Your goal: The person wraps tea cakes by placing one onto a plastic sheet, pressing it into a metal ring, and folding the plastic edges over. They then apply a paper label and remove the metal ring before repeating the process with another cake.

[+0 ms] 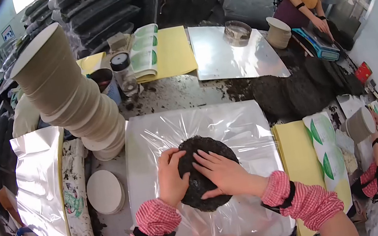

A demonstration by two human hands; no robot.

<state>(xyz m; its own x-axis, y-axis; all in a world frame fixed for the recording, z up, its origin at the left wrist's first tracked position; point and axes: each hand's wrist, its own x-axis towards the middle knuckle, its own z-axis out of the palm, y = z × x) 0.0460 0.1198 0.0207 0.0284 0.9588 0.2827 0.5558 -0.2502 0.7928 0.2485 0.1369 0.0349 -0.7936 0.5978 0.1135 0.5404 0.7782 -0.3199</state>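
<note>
A dark, round, flat cake of pressed leafy-looking material (207, 195) lies in the middle of a clear plastic sheet (240, 124). My left hand (172, 175) rests on the cake's left edge, fingers bent and thumb apart. Lying across the top and right side of the cake is my right hand (223, 172), its fingers stretched out and spread. Neither hand is wrapped round anything. Beneath my palms part of the cake is hidden. The plastic is smooth and shiny, with creases fanning out around the cake.
A tall leaning stack of pale round discs (63, 84) stands at left, near a low disc pile (105, 192). More dark cakes (290, 96) lie at right. Yellow sheets (298, 144) flank the plastic. Behind are a jar (124, 74) and a metal plate (219, 58). Two people work at right.
</note>
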